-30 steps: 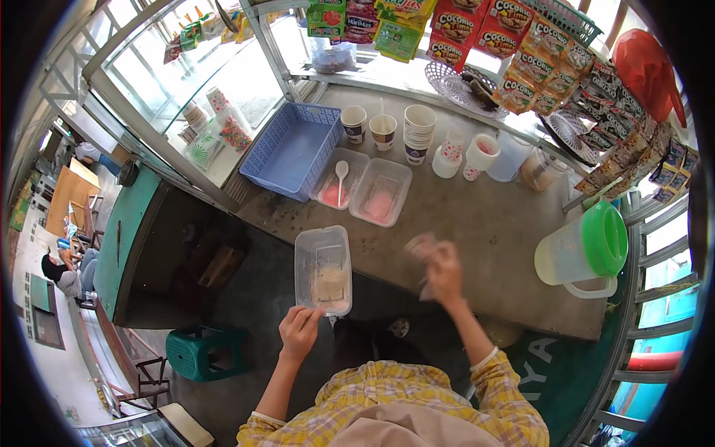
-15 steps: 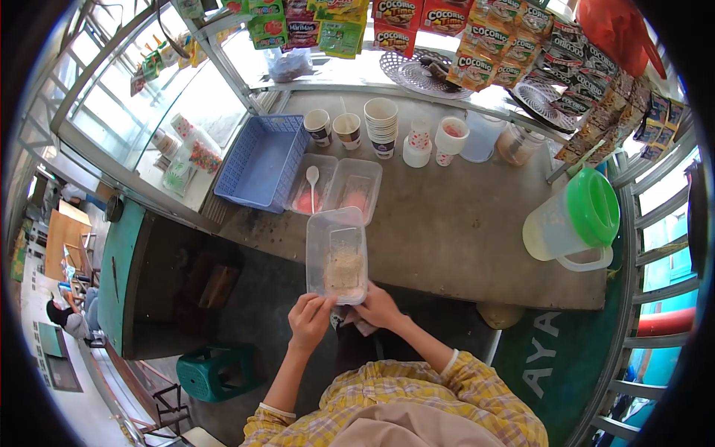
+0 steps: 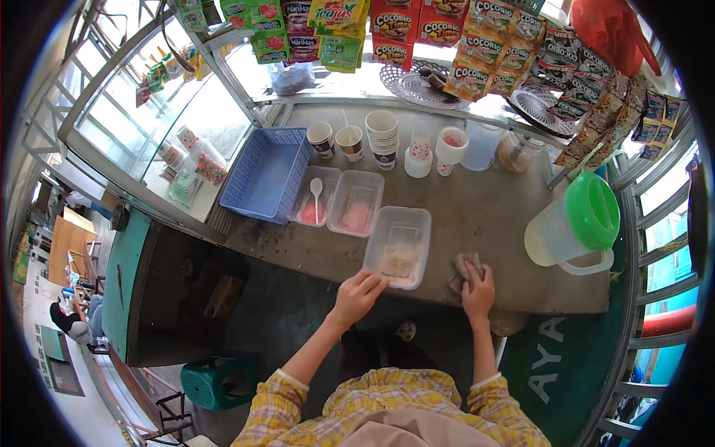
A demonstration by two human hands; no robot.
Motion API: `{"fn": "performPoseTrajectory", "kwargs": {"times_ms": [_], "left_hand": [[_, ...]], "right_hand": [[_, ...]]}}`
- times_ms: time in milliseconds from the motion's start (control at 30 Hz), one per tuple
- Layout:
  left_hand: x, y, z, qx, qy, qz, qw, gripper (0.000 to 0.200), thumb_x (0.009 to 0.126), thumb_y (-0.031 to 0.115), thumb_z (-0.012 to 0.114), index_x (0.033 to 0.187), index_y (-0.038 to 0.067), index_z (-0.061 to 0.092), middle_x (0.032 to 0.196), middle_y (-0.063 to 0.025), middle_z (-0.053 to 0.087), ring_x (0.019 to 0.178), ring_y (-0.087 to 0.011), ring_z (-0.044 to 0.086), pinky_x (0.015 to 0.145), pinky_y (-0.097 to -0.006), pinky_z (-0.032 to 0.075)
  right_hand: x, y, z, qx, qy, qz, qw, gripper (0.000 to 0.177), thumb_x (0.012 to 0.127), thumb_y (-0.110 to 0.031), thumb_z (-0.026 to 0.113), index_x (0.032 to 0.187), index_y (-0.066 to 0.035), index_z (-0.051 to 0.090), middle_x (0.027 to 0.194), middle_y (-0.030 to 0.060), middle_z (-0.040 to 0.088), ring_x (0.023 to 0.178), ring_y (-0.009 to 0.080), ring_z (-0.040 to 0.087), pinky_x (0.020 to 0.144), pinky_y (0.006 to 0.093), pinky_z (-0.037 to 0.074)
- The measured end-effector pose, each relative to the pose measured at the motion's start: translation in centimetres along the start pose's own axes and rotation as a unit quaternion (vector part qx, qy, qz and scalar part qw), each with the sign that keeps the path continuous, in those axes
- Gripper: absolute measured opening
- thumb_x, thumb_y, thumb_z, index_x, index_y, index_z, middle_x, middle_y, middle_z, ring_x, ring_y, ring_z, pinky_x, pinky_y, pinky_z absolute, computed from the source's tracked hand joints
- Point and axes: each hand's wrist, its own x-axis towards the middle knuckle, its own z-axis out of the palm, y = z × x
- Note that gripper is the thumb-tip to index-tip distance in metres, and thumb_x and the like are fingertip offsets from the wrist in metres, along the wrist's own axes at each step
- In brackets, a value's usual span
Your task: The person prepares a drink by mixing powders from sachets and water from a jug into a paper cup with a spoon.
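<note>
My left hand (image 3: 358, 297) pinches the near left corner of a clear plastic container (image 3: 402, 231), which has a little pale, crumbly stuff at its bottom. The container is at the table's front edge. To its right, my right hand (image 3: 477, 291) presses a brownish-pink cloth (image 3: 465, 270) onto the tabletop (image 3: 491, 216). Two more clear containers stand beyond to the left: one (image 3: 305, 195) holds pink contents and a white spoon (image 3: 316, 197), the other (image 3: 366, 188) also has something pink inside.
A blue plastic basket (image 3: 266, 175) sits at the back left. Paper cups (image 3: 382, 132) line the back. A green-lidded pitcher (image 3: 566, 223) stands at the right, and drink sachets (image 3: 395, 33) hang overhead. A green stool (image 3: 216, 381) is on the floor.
The container has moved right from near the other two tubs. My right hand has left it and moved right with the cloth, now down on the table.
</note>
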Motion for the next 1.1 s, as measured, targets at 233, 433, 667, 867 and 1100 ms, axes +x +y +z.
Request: {"fn": "performPoseTrajectory", "kwargs": {"times_ms": [233,433,667,867,1100], "left_hand": [[3.7,-4.6,8.4,0.021,-0.052,0.031,0.998,0.021,0.072,0.007,0.065,0.093,0.009,0.067,0.092,-0.0015,0.06,0.088,-0.0203,0.06,0.067,-0.0335,0.053],[4.4,-5.8,9.9,0.034,-0.048,0.001,0.998,0.021,0.073,0.008,0.064,0.093,0.008,0.068,0.092,-0.0028,0.061,0.09,-0.0217,0.06,0.067,-0.0343,0.053],[4.3,-5.5,9.6,0.045,-0.044,-0.026,0.998,0.017,0.074,0.008,0.063,0.091,0.007,0.066,0.09,-0.0035,0.06,0.089,-0.0227,0.059,0.068,-0.0353,0.053],[4.0,-5.8,9.4,0.057,-0.039,-0.034,0.997,0.013,0.075,0.009,0.061,0.086,0.006,0.065,0.088,-0.0053,0.059,0.089,-0.0235,0.059,0.068,-0.0347,0.053],[3.7,-5.2,9.2,0.044,0.005,-0.053,0.998,0.02,0.076,0.011,0.062,0.095,0.006,0.065,0.093,-0.0064,0.06,0.092,-0.0251,0.059,0.068,-0.036,0.052]], "right_hand": [[-1.1,-0.6,0.0,-0.003,0.043,0.013,0.999,0.048,0.07,-0.007,0.062,0.117,-0.019,0.068,0.116,0.0148,0.056,0.103,0.0363,0.058,0.089,0.0431,0.048],[-1.3,-0.4,0.2,-0.016,0.063,0.005,0.998,0.048,0.069,-0.011,0.063,0.115,-0.02,0.069,0.115,0.0143,0.057,0.101,0.0359,0.059,0.085,0.0447,0.05],[-1.2,-0.5,0.4,-0.032,0.069,0.005,0.997,0.049,0.068,-0.012,0.063,0.116,-0.021,0.068,0.115,0.0143,0.057,0.102,0.0355,0.06,0.085,0.0444,0.05],[-1.2,-0.6,0.4,-0.038,0.07,0.003,0.997,0.05,0.068,-0.012,0.063,0.117,-0.021,0.068,0.115,0.0145,0.057,0.102,0.0358,0.059,0.086,0.0445,0.05],[-1.3,-0.8,0.4,-0.044,0.066,0.003,0.997,0.05,0.068,-0.011,0.064,0.117,-0.021,0.067,0.116,0.0142,0.056,0.103,0.0361,0.058,0.087,0.0442,0.049]]}}
